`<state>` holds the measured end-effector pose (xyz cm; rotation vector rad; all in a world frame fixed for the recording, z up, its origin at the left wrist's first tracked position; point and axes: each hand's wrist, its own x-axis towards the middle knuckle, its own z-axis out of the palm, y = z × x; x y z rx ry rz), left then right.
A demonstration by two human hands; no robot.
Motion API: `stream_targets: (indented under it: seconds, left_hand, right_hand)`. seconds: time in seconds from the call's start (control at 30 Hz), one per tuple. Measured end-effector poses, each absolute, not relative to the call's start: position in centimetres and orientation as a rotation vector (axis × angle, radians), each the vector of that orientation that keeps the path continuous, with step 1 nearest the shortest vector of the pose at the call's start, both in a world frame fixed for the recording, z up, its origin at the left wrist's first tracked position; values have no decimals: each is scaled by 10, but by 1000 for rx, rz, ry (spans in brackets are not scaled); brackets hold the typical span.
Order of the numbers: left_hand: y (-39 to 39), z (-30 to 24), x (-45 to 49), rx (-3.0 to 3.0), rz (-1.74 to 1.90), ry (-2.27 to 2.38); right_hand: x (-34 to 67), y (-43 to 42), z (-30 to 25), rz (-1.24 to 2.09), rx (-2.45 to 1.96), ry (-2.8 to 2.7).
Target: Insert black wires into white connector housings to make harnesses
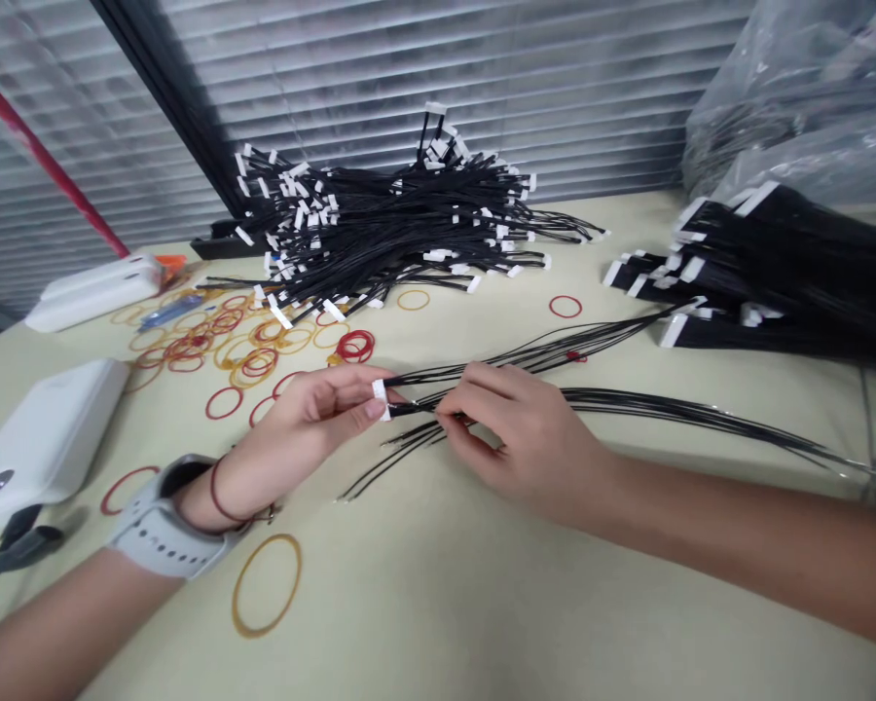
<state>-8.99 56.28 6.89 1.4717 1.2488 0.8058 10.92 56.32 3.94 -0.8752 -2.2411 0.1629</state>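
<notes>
My left hand (325, 419) pinches a small white connector (381, 400) between thumb and fingers. Black wires (438, 373) run from the connector to the right. Just beside it, my right hand (515, 428) is closed, its thumb and index finger pinching a thin black wire close to the connector; the wire's tip is hidden. Loose black wires (672, 417) with bare metal ends pass under the right hand and stretch across the table to the right. A few short wire ends (380, 472) stick out to the left below the connector.
A heap of black cables (401, 219) with white connectors lies at the back. More bundled cables (795, 268) lie right, near a clear plastic bag (795, 107). Red and yellow rubber bands (226, 336) are scattered left, beside two white devices (51, 428). One yellow band (237, 594) lies in front.
</notes>
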Motion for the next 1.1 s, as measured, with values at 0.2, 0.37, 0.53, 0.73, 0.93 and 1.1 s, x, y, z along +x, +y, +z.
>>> stream_targets:
  seconds: [0.2,0.37,0.53,0.73,0.93,1.1]
  left_hand:
    - [562,71,-89,1519,779,1242]
    - [563,69,-90,1541,765,1275]
    - [562,68,-91,1574,761,1254]
    - [561,67,-91,1643,764,1241]
    - [560,67,-90,1677,762,1167]
    - [560,67,-91,1702,754,1168]
  right_hand:
    - [109,563,39,128,-828,-2253]
    - [108,562,40,137,-833,-2242]
    - [107,562,40,176,-806,-2221]
    - [106,562,43,361,-881,-2151]
    - [107,567,46,691,-1030,-2076]
    - [106,569,47,703,-978,-2126]
